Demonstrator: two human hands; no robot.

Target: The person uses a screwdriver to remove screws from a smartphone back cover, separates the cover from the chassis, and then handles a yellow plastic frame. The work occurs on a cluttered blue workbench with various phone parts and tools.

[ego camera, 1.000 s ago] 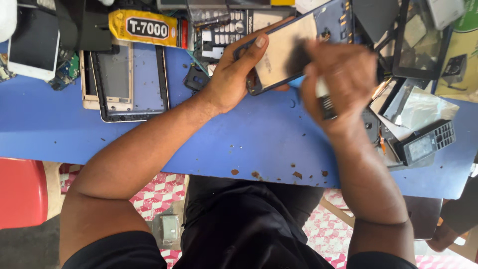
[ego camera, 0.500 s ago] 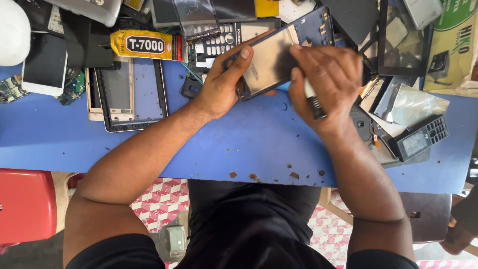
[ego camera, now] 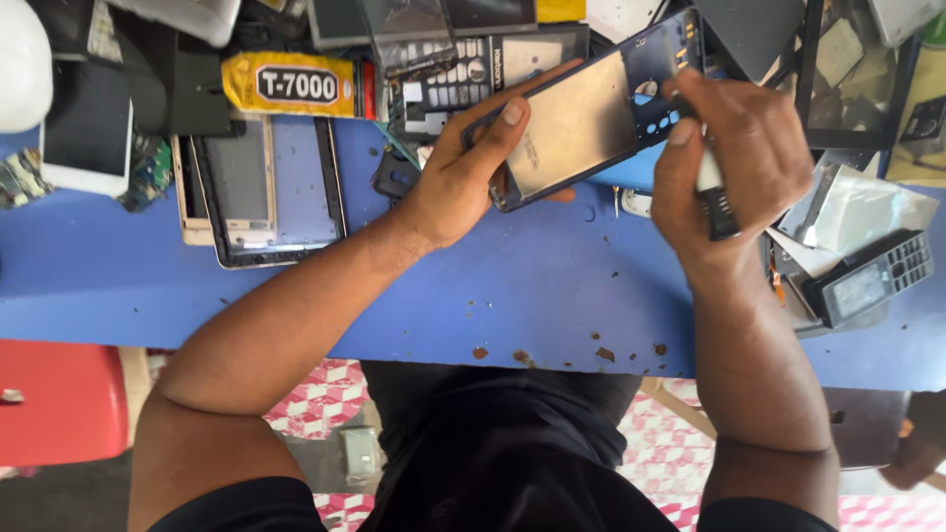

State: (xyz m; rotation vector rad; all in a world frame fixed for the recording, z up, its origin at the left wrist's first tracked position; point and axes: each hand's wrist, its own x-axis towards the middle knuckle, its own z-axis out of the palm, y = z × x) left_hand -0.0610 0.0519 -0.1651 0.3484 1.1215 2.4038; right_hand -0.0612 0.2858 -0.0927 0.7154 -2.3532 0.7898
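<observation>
Surface: blue table (ego camera: 552, 296), scattered with phone parts and chipped along the near edge.
Left hand: the left hand (ego camera: 463, 172) is closed around a phone frame (ego camera: 581, 123), thumb laid along its near long edge, fingers hidden behind it.
Phone frame: dark blue with a dull metal inner plate, it is held tilted above the table, between the two hands.
Right hand: the right hand (ego camera: 734, 163) is curled around a small tool (ego camera: 714, 192) with a white and black handle; the fingertips are pressed against the far end of the frame.
Beyond the left hand: a yellow glue tube (ego camera: 296, 84) and an empty frame (ego camera: 266, 187) are seen lying flat.
Right of the right hand: a keypad phone (ego camera: 872, 276) is seen lying on silver foil.
Below the table: a red stool (ego camera: 54, 399) is seen.
</observation>
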